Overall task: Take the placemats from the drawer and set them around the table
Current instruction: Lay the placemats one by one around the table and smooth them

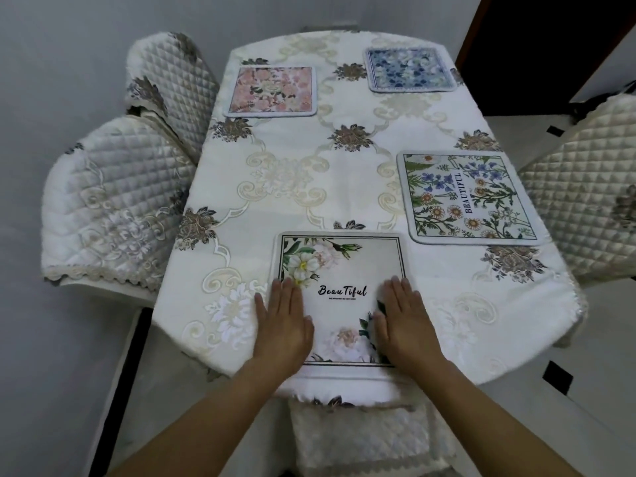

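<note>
A white placemat with pale flowers and the word "Beautiful" (358,263) lies at the near end of the table (292,173). My left hand (284,321) presses flat on its left edge. My right hand (404,320) lies flat on its right side, fingers together and extended. A green and blue floral placemat (468,197) lies at the right side. A pink floral placemat (272,91) sits at the far left, and a blue floral placemat (409,68) at the far right.
Quilted chairs stand around the table: two on the left (113,208) (165,74), one on the right (585,187), one just below me (361,438). A grey wall is behind; a dark doorway (543,46) is at the far right.
</note>
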Tool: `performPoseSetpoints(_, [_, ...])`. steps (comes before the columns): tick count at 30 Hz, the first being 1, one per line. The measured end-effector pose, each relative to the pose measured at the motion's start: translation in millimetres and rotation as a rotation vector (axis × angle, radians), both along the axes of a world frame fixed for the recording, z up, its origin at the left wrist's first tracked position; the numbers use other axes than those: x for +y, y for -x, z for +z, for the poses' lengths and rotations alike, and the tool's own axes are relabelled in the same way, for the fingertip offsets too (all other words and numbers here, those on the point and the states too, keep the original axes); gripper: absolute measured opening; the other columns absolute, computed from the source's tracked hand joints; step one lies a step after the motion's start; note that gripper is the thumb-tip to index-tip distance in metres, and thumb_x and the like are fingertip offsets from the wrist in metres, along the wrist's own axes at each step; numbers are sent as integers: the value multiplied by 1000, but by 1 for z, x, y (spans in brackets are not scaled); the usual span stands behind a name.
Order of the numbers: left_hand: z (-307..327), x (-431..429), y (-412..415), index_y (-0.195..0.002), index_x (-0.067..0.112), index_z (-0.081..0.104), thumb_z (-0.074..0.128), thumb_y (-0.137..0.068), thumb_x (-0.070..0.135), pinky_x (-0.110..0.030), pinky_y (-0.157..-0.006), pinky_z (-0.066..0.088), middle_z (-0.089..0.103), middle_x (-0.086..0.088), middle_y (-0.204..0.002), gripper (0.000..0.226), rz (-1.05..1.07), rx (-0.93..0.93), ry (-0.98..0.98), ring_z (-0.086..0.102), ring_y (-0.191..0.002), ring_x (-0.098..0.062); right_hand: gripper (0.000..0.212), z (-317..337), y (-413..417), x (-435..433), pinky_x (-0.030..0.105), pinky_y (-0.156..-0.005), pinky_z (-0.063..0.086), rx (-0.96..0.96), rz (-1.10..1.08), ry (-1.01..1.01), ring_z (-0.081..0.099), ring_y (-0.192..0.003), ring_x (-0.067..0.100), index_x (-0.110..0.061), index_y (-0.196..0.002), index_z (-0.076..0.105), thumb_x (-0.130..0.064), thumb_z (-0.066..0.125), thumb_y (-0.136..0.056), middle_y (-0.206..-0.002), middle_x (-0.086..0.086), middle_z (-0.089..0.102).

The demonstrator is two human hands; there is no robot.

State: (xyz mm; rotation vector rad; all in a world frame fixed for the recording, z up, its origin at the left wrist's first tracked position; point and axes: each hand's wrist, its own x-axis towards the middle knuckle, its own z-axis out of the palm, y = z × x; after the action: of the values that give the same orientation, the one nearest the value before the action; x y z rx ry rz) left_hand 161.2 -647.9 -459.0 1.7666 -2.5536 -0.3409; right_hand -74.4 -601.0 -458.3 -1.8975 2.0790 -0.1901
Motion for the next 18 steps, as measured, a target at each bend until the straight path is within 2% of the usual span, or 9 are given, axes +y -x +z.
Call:
performPoseSetpoints(3, [2, -60, 46, -151, 2, 20, 35, -98, 29, -58, -117, 1, 15, -18, -161, 62, -26, 36, 46, 5, -149, -35, 64, 4, -11, -71, 39, -123, 5, -21, 109, 20, 1, -152, 29, -4, -156, 10, -35, 28, -103, -164, 15, 7])
performPoseSetpoints(7, [-13, -115, 82, -153, 3, 9, 32, -98, 28, -60, -118, -1, 10, -17, -162, 65, -82, -33, 34, -2, -150, -34, 60, -2, -25, -142, 40, -124, 4, 0, 195, -33, -1, -152, 24, -9, -157, 8, -30, 27, -104, -165, 10, 5])
performPoseSetpoints(12, [-31, -134, 70, -151, 3, 21, 16, -98, 39, -52, -120, 9, 23, -17, -159, 65, -127, 14, 76, 14, -149, -31, 62, -28, -14, -147, 38, -123, 3, 32, 212, 79, 4, -152, 22, -10, -157, 13, -39, 24, -103, -165, 10, 11])
performPoseSetpoints(18, [-25, -140, 28, -150, -4, 22, 28, -102, 30, -54, -118, 12, 23, -24, -158, 59, -83, 11, 111, 16, -147, -38, 67, -28, 41, -141, 39, -121, 3, 65, 90, 72, 5, -152, 27, -7, -156, 12, -43, 22, -100, -164, 14, 11])
